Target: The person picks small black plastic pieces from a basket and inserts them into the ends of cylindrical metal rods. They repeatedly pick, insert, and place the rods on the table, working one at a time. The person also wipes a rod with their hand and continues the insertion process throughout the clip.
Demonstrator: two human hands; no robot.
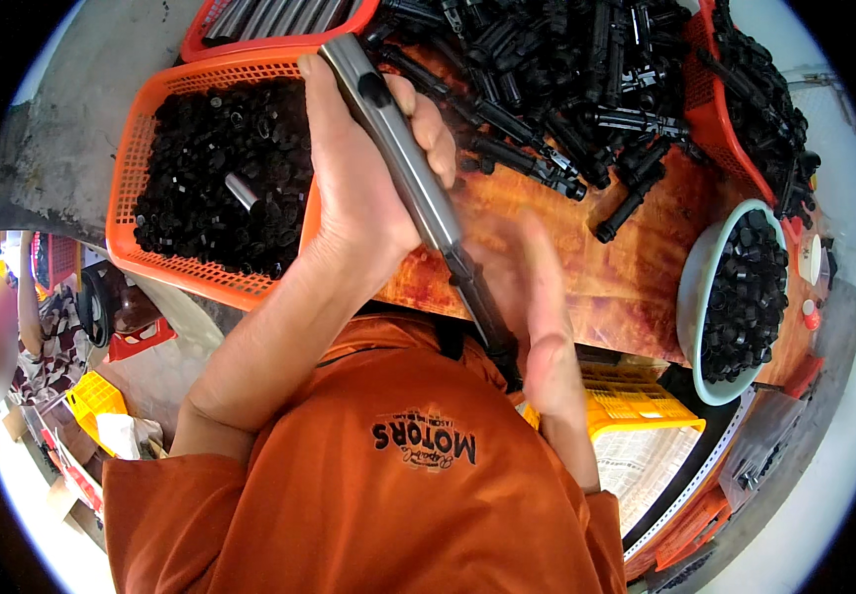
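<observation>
My left hand (353,188) is wrapped round a shiny metal tube (403,163) with a dark oval hole near its upper end. Out of the tube's lower end sticks a slim black plastic part (479,307), in line with the tube and slanting down towards my shirt. Beside this black part is my right hand (550,346), slightly blurred, its fingers stretched out and not wrapped round anything. Whether its palm touches the part's lower end I cannot tell. Many similar black parts (532,124) lie piled on the orange-brown tabletop (606,292) beyond my hands.
At left, an orange basket (131,188) holds small black pieces and one short metal tube (241,192); behind it a red basket (190,45) holds metal tubes. Right stand a pale bowl (690,307) of black caps and a red basket (720,129). A yellow crate (646,411) sits below the table edge.
</observation>
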